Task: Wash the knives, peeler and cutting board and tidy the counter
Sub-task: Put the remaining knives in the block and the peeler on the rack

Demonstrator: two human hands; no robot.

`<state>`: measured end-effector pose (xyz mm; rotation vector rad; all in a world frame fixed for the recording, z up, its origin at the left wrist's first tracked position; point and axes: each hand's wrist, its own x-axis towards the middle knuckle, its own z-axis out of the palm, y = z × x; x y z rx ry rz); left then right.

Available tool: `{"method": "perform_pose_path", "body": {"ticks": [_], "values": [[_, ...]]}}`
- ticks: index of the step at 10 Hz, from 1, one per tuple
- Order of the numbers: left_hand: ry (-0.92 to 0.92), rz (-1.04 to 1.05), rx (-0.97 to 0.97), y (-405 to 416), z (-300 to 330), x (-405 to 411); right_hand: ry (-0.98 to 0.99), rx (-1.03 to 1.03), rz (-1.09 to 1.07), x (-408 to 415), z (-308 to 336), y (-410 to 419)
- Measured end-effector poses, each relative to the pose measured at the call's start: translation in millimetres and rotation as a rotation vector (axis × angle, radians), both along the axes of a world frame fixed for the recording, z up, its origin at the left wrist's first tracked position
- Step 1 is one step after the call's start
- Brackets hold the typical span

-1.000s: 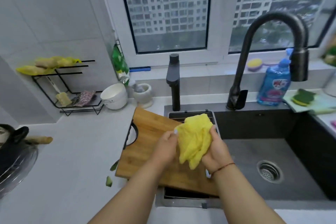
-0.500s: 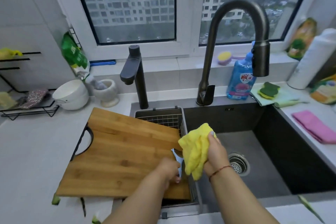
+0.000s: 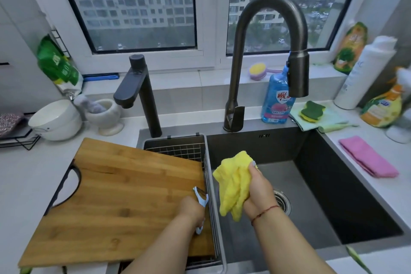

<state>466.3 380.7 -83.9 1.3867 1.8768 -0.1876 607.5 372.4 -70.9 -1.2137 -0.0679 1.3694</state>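
Note:
A wooden cutting board (image 3: 124, 198) with a black handle cutout lies across the counter and the wire basket at the sink's left. My left hand (image 3: 192, 210) is closed around a light blue peeler (image 3: 201, 198), its head pointing up over the board's right edge. My right hand (image 3: 259, 189) grips a crumpled yellow cloth (image 3: 233, 184) above the dark sink basin (image 3: 311, 207), just right of the peeler. No knives are visible.
A tall dark faucet (image 3: 266, 51) arches over the basin, with a smaller black tap (image 3: 139, 93) to its left. Blue soap bottle (image 3: 277, 98), green sponge (image 3: 312, 111) and pink cloth (image 3: 368, 157) sit at the right. White bowls (image 3: 55, 120) and a mortar (image 3: 104, 115) stand left.
My left hand let go of the yellow cloth and took up the peeler at the board's right edge. My right hand carried the cloth rightward over the basin. The view shifted right.

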Motion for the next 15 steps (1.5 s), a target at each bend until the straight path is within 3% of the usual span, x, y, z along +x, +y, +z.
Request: {"method": "perform_pose_path", "body": {"ticks": [1, 2, 5, 7, 9, 10, 11, 12, 13, 15], "values": [[0.054, -0.203, 0.072, -3, -8, -2, 0.009, -0.016, 0.001, 1, -1, 4], [-0.019, 0.077, 0.137, 9, -28, -12, 0.032, -0.021, 0.000, 0, 2, 7], [-0.172, 0.059, 0.131, 20, 4, -25, 0.044, -0.030, -0.011, -7, 13, 12], [-0.713, 0.256, 0.250, 7, 56, -53, -0.130, 0.159, 0.145, -24, 45, 7], [-0.690, 0.047, 0.470, -10, 82, -79, -0.736, 0.393, 0.568, -60, 68, 5], [-0.707, -0.055, 0.564, -22, 99, -89, -0.706, 0.441, 0.669, -77, 78, 1], [-0.715, -0.065, 0.634, -30, 111, -97, -0.540, 0.446, 0.584, -87, 87, -1], [-0.703, -0.013, 0.652, -35, 116, -100, -0.783, 0.442, 0.499, -96, 94, 3], [-0.680, 0.058, 0.681, -39, 120, -107, -0.866, 0.453, 0.471, -104, 98, 2], [-0.575, -0.036, 0.713, -47, 130, -121, -0.816, 0.372, 0.411, -119, 99, -1]]}}
